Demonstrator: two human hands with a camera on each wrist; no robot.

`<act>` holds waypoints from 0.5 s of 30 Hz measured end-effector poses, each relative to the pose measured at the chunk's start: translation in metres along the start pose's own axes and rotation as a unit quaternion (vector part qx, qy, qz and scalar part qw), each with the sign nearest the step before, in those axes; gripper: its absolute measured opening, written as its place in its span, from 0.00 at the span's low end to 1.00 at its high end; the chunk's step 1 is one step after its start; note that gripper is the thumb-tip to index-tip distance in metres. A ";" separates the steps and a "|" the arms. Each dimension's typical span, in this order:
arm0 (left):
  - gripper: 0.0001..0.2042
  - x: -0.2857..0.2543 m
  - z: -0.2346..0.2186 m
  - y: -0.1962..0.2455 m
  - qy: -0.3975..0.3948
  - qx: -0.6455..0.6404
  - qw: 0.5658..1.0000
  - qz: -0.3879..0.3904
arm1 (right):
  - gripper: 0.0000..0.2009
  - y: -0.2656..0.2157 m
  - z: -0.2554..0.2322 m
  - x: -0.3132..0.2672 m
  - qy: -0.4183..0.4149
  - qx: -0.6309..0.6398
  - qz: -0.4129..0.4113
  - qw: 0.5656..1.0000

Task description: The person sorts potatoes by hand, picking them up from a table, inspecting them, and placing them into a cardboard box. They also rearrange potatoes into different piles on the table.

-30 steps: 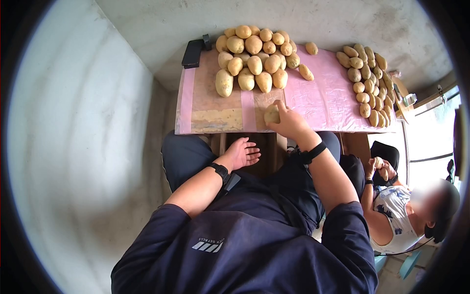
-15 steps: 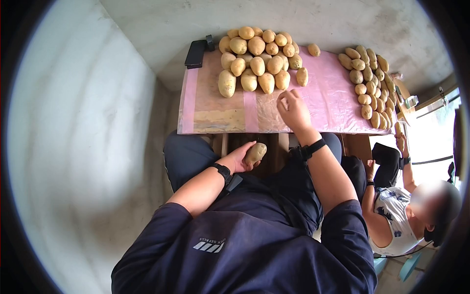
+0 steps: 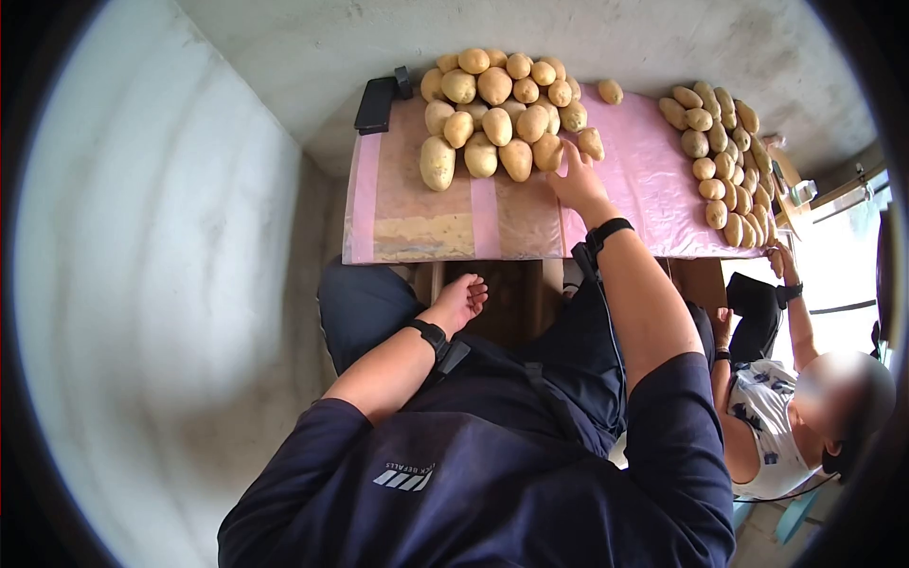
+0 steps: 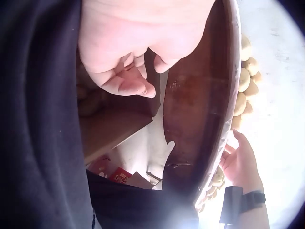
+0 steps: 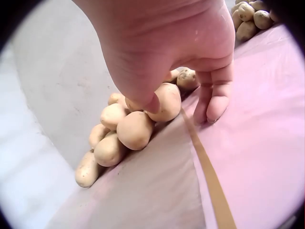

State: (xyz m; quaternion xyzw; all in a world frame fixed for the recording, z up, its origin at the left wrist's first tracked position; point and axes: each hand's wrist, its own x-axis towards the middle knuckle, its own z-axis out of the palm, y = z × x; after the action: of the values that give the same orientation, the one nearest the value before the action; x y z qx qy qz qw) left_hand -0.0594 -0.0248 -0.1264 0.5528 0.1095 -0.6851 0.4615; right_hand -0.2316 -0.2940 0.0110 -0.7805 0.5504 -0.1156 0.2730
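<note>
My right hand [image 3: 579, 185] reaches over the pink-covered table at the right end of the near row of potatoes. Its thumb lies against the end potato [image 5: 167, 102], and its straight fingers [image 5: 220, 98] point down on the far side with a gap showing. Just beyond the fingertips sits another potato [image 3: 591, 144]. Low in front of the table edge hangs my left hand [image 3: 459, 301], fingers loosely curled and nothing in it. Beneath it, in the left wrist view, a cardboard box [image 4: 121, 126] holds dim rounded shapes.
A stacked potato pile [image 3: 494, 85] stands against the wall, with a lone potato [image 3: 611, 92] to its right. A second pile [image 3: 724, 156] is at the table's right end. A black phone [image 3: 376, 104] lies at back left. Another person [image 3: 757, 407] sits at right.
The potato in my right hand passed to my left hand, which is now without it. My right hand moved back up to the pile. The other person's hand stays near the table corner.
</note>
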 end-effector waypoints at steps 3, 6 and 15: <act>0.09 0.004 -0.005 -0.004 0.023 0.008 1.000 -0.011 | 0.42 -0.002 0.003 0.008 -0.006 -0.006 -0.022 1.000; 0.09 0.006 -0.005 -0.003 0.019 0.005 1.000 -0.006 | 0.43 -0.005 0.004 0.009 -0.007 0.012 -0.039 0.999; 0.08 0.000 -0.002 -0.003 0.019 0.036 0.999 0.003 | 0.26 -0.004 -0.023 0.008 0.170 -0.065 -0.036 0.983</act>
State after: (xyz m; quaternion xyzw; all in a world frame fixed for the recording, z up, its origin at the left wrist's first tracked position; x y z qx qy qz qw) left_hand -0.0600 -0.0220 -0.1279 0.5823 0.0919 -0.6765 0.4414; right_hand -0.2368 -0.3070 0.0315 -0.7851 0.5664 -0.2207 0.1192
